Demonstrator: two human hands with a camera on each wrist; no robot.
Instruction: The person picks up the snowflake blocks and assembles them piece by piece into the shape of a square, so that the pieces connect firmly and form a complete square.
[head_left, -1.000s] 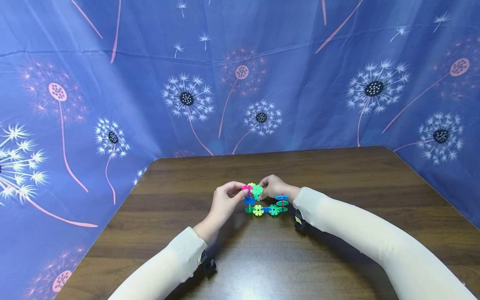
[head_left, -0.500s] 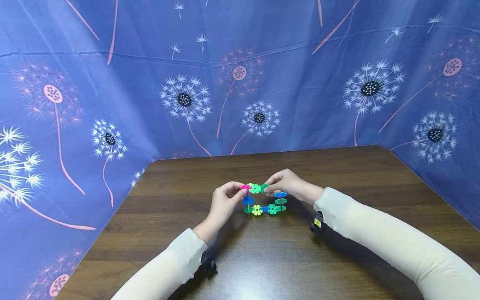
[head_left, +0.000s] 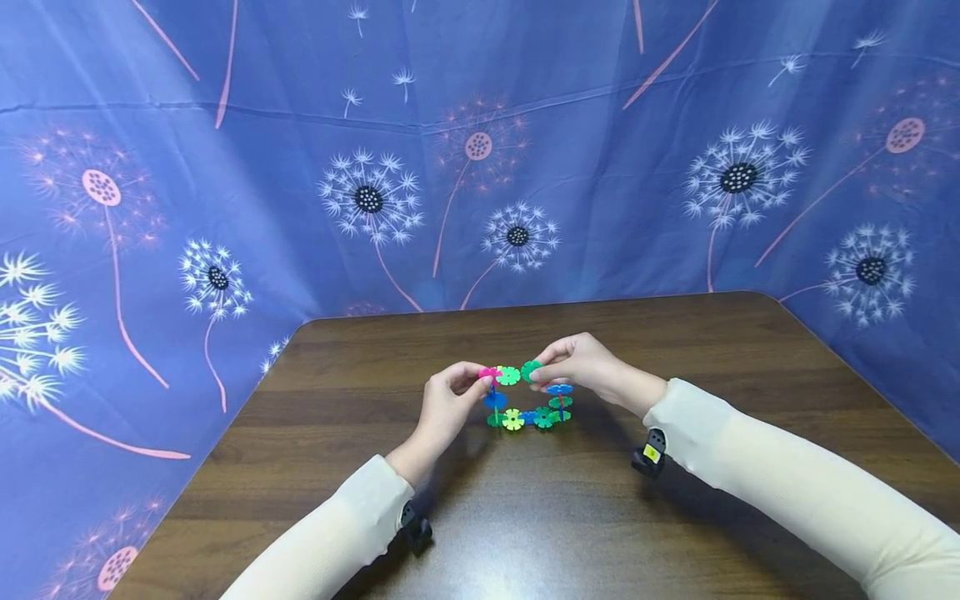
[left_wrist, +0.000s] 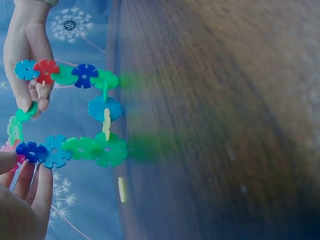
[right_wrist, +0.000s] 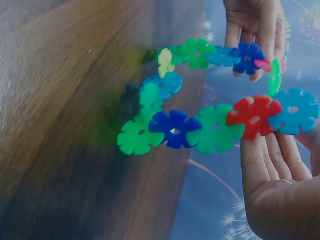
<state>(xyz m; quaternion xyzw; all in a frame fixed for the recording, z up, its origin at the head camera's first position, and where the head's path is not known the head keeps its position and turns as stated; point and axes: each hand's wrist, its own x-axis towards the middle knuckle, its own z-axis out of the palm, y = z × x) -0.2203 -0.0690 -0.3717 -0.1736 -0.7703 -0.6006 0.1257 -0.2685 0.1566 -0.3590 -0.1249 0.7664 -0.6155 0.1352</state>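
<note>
Colourful interlocking snowflake discs are joined into an upright frame standing on the table. My left hand [head_left: 448, 402] pinches the pink disc [head_left: 490, 374] at the frame's top left corner, between thumb and fingers. From that corner a light green disc [head_left: 508, 376] points right. My right hand [head_left: 581, 368] pinches a green disc [head_left: 531, 369] at its right, the two edges close together. Below my right hand, the right column ends in a blue disc [head_left: 558, 389]. In the right wrist view, a red disc [right_wrist: 255, 117] and several green and blue ones make up that column.
The brown wooden table [head_left: 510, 517] extends around the frame on all sides. A blue curtain [head_left: 480, 83] with dandelion prints hangs behind it. Black wrist cameras [head_left: 416, 531] sit under both cuffs.
My right hand has moved right and slightly up from behind the light green disc, the green disc now plainly in its pinch. My left hand stays at the pink disc.
</note>
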